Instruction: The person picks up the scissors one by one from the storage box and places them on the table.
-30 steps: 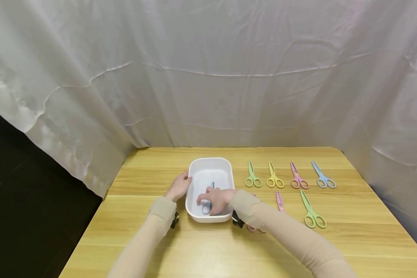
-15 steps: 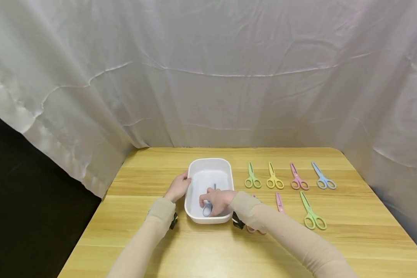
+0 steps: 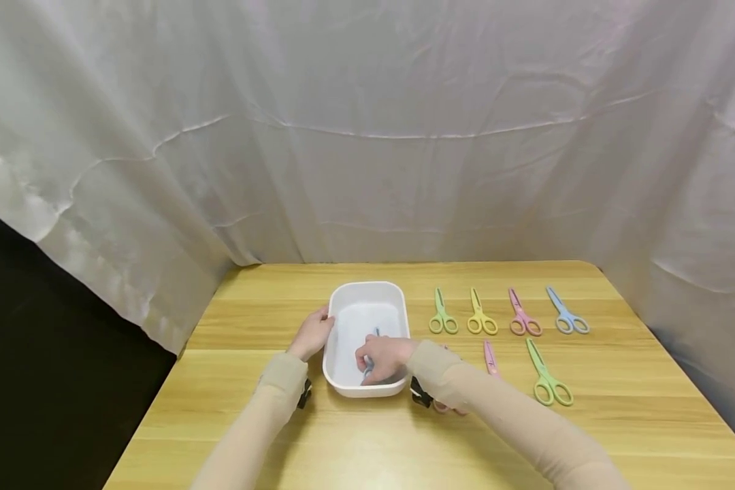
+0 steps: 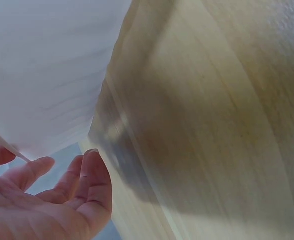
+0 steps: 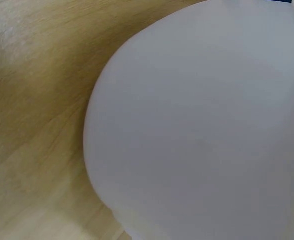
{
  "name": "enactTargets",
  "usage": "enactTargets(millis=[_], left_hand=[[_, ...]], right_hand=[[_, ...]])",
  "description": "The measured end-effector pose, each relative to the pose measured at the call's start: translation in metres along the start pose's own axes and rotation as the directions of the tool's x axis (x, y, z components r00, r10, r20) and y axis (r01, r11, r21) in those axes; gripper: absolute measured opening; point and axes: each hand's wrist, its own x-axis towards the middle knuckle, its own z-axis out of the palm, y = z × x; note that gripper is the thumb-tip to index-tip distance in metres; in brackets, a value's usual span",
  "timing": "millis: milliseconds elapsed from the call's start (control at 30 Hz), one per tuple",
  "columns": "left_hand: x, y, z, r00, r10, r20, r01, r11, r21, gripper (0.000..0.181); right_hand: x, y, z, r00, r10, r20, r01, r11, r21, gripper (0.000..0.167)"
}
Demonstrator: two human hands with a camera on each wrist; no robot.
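A white plastic box stands on the wooden table in the head view. My left hand holds its left side; in the left wrist view, the left hand has its thumb over the rim and the other fingers along the outside wall. Inside the box, my right hand pinches blue scissors near the handles, the blade tip pointing away from me. The fingers cover much of these scissors. Only the box's outer wall fills the right wrist view, with the right hand out of sight.
Right of the box, green scissors, yellow scissors, pink scissors and blue scissors form a back row. In front lie pink scissors and larger green scissors. My right forearm partly covers another pink pair.
My right fingers have curled in around the blue scissors, which show less of their handles now. My left hand stays at the box's left side.
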Motion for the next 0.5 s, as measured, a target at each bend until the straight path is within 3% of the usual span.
enactTargets(millis=[500], left_hand=[[0.0001, -0.0012, 0.0009, 1.0, 0.014, -0.007, -0.014, 1.0, 0.001, 0.049]], right_hand=[[0.0012, -0.0009, 0.0017, 1.0, 0.002, -0.03, -0.002, 1.0, -0.016, 0.029]])
